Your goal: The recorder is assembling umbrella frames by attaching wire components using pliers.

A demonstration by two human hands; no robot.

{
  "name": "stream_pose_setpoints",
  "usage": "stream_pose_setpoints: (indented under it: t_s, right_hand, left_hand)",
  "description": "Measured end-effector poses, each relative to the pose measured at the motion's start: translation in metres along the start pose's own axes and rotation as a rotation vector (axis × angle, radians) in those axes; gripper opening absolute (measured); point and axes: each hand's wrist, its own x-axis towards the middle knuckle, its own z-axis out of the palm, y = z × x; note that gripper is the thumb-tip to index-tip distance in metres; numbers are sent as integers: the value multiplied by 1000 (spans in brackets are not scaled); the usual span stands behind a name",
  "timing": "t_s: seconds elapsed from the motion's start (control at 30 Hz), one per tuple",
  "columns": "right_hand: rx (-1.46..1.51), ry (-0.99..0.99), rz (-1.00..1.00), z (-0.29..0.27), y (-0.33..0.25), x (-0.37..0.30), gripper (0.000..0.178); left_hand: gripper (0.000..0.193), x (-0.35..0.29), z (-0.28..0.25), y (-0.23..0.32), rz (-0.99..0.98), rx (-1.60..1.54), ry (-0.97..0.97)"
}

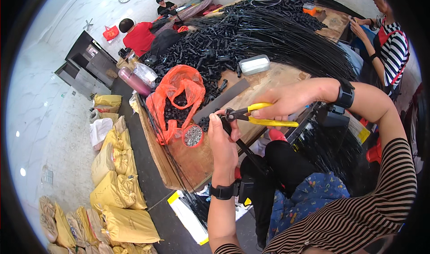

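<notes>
In my right hand (291,97) is a pair of pliers with yellow handles (280,123), the fingers wrapped about the grips. Their dark jaws meet the upper end of a black rod-like piece (244,147), right at my left fingertips. My left hand (223,142) is closed round that piece, which slants down toward my lap. Whether the jaws bite on it cannot be made out. Just left of my left hand, a red cup of small silvery metal parts (193,136) stands on the wooden table (172,164). An orange-red plastic bag (181,86) with small black parts lies behind it.
A heap of black parts (201,47) and long black rods (286,30) cover the far table. Nearby are a flat grey strip (221,100), a clear box (254,65) and a pink bottle (134,80). Yellow sacks (114,186) line the left wall. Several people sit around.
</notes>
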Motion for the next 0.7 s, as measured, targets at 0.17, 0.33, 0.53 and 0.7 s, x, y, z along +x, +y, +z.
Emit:
stream_pose_setpoints:
  t_s: [0.17, 0.33, 0.53, 0.7]
  right_hand:
    - [-101, 53, -40, 7, -8, -6, 42]
    - [-106, 13, 36, 5, -11, -5, 41]
    - [-134, -24, 107, -1, -20, 4, 39]
    - [-630, 46, 35, -6, -23, 14, 38]
  left_hand:
    - [38, 0, 0, -2, 9, 9, 16]
    - [38, -1, 0, 1, -5, 83, -1]
    - [38, 0, -2, 2, -20, 158, 51]
    - [38, 3, -1, 1, 21, 304, 39]
